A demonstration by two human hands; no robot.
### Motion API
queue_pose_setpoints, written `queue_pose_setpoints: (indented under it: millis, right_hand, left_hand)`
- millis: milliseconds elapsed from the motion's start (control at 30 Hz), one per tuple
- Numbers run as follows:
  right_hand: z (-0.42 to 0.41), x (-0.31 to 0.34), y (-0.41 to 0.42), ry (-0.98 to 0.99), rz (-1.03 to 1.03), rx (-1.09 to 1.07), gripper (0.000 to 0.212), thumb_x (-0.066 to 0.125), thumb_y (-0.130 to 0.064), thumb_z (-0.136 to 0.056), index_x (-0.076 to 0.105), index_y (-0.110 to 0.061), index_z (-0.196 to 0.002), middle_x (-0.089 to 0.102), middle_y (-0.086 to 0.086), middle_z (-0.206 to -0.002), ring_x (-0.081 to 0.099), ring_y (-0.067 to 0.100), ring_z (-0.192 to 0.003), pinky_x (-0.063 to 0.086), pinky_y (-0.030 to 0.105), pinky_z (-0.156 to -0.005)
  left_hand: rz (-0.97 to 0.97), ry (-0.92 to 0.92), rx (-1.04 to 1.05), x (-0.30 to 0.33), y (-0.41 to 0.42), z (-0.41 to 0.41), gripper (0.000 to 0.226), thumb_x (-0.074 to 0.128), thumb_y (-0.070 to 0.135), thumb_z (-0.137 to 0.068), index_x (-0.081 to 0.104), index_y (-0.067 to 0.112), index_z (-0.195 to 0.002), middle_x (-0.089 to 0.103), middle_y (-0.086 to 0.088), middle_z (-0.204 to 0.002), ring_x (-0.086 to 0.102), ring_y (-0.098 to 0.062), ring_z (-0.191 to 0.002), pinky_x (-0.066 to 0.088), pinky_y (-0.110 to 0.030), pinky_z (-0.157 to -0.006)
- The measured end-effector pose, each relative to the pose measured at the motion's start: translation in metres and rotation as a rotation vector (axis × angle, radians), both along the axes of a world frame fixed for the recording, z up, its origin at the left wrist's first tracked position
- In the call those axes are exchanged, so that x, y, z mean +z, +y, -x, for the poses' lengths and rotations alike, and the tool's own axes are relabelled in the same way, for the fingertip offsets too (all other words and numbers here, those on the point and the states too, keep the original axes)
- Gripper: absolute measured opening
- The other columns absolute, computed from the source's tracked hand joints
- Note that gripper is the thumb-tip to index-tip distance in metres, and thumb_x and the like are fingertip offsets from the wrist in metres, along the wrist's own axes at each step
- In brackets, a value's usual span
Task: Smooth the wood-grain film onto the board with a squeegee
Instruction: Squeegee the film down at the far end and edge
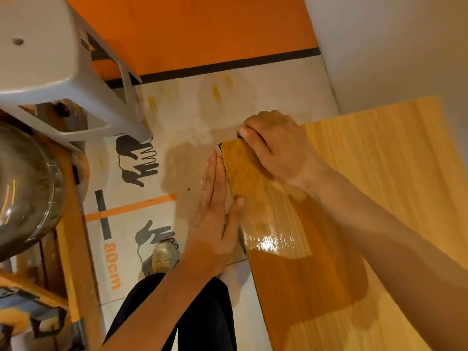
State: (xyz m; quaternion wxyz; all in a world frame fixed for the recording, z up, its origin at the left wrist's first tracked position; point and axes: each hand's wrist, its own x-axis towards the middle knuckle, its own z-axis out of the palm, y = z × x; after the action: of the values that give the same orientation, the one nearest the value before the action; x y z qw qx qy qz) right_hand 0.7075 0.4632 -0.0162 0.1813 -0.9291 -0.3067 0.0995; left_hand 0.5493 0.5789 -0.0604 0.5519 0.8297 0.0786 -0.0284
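While the left hand [215, 198] lies flat with straight fingers along the board's [379, 198] edge, the right hand [276, 148] curls its grip over a mostly hidden squeegee [239, 136] at the corner.

home interior, plastic stool [50, 59], steel pot [22, 188]

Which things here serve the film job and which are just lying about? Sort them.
In the job: wood-grain film; board; right hand, curled over a mostly hidden dark tool at the corner; left hand, flat along the edge.

Lying about: grey plastic stool; metal bowl; printed floor sheet.
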Motion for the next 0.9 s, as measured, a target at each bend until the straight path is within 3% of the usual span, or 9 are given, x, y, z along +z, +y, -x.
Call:
queue_pose_setpoints:
  millis: [133, 233, 333, 467, 567, 667, 733, 800, 900]
  right_hand:
    - [-0.013, 0.008, -0.012, 0.155, -0.003, 0.094, 0.043, 0.029, -0.042, -0.103, 0.064, -0.018, -0.112, 0.067, -0.001, -0.105, 0.059, 0.014, -0.095, 0.046, 0.03, -0.084]
    - [-0.029, 0.016, -0.057, 0.096, 0.024, -0.062, 0.039, 0.032, -0.036, -0.105, 0.065, -0.016, -0.106, 0.068, 0.004, -0.103, 0.061, 0.021, -0.095, 0.047, 0.038, -0.086]
    - [-0.026, 0.011, -0.051, 0.057, 0.011, -0.16, 0.039, 0.032, -0.033, -0.105, 0.066, -0.014, -0.098, 0.068, 0.006, -0.095, 0.061, 0.024, -0.088, 0.047, 0.039, -0.082]
    - [0.004, 0.001, 0.024, 0.071, -0.046, 0.081, 0.038, 0.034, -0.038, -0.104, 0.066, -0.018, -0.104, 0.069, -0.002, -0.097, 0.059, 0.012, -0.086, 0.045, 0.029, -0.077]
    - [0.008, 0.001, 0.033, 0.137, -0.127, 0.174, 0.035, 0.04, -0.036, -0.103, 0.064, -0.02, -0.122, 0.069, -0.004, -0.115, 0.06, 0.01, -0.104, 0.045, 0.026, -0.087]
    - [0.006, -0.005, -0.009, 0.041, -0.194, -0.047, 0.039, 0.042, -0.033, -0.103, 0.058, -0.014, -0.134, 0.062, 0.002, -0.132, 0.054, 0.017, -0.125, 0.033, 0.034, -0.113]
    - [0.012, -0.006, -0.027, -0.052, -0.234, -0.246, 0.038, 0.043, -0.028, -0.103, 0.056, -0.011, -0.135, 0.057, 0.005, -0.138, 0.047, 0.021, -0.134, 0.021, 0.037, -0.12]
    - [0.022, -0.005, -0.013, -0.03, -0.243, -0.277, 0.039, 0.041, -0.028, -0.104, 0.054, -0.01, -0.136, 0.052, 0.007, -0.143, 0.04, 0.022, -0.139, 0.016, 0.035, -0.121]
    - [0.04, -0.006, 0.025, 0.008, -0.18, -0.022, 0.042, 0.037, -0.029, -0.104, 0.05, -0.01, -0.14, 0.046, 0.006, -0.148, 0.032, 0.021, -0.143, 0.014, 0.036, -0.121]
  left_hand:
    - [-0.004, 0.023, -0.017, 0.003, 0.002, -0.001, 0.068, 0.027, 0.05, -0.105, -0.004, 0.025, -0.16, -0.008, 0.01, -0.171, -0.007, -0.009, -0.157, 0.01, -0.051, -0.128]
    - [-0.018, 0.034, -0.027, 0.005, 0.004, -0.003, 0.072, 0.028, 0.052, -0.104, -0.001, 0.019, -0.162, -0.006, 0.01, -0.171, -0.007, -0.007, -0.157, 0.007, -0.043, -0.129]
    - [-0.038, 0.022, -0.022, 0.004, 0.004, -0.001, 0.075, 0.023, 0.058, -0.104, 0.0, 0.016, -0.162, -0.006, 0.009, -0.171, -0.006, -0.007, -0.157, 0.005, -0.033, -0.129]
    - [-0.066, 0.055, -0.017, 0.004, 0.003, -0.001, 0.071, 0.026, 0.052, -0.104, -0.005, 0.026, -0.161, -0.01, 0.013, -0.17, -0.009, 0.0, -0.155, 0.004, -0.027, -0.126]
    - [-0.077, 0.082, -0.008, 0.005, 0.001, -0.002, 0.068, 0.024, 0.055, -0.101, -0.008, 0.035, -0.158, -0.014, 0.019, -0.168, -0.013, 0.006, -0.152, -0.002, -0.012, -0.121]
    - [-0.03, 0.085, -0.003, 0.004, 0.0, -0.002, 0.072, 0.026, 0.055, -0.101, -0.005, 0.028, -0.161, -0.012, 0.019, -0.169, -0.011, -0.001, -0.155, 0.005, -0.032, -0.127]
    - [0.004, 0.076, 0.011, 0.003, -0.001, -0.002, 0.072, 0.027, 0.051, -0.103, -0.003, 0.023, -0.162, -0.01, 0.015, -0.17, -0.007, -0.003, -0.156, 0.011, -0.045, -0.129]
    - [0.043, 0.065, 0.033, 0.004, -0.003, -0.002, 0.07, 0.027, 0.047, -0.103, -0.001, 0.02, -0.162, -0.008, 0.012, -0.17, -0.005, -0.002, -0.156, 0.013, -0.045, -0.129]
    - [0.071, 0.061, 0.037, 0.004, -0.004, -0.002, 0.066, 0.026, 0.044, -0.104, -0.003, 0.026, -0.159, -0.007, 0.011, -0.17, -0.007, 0.0, -0.155, 0.006, -0.032, -0.129]
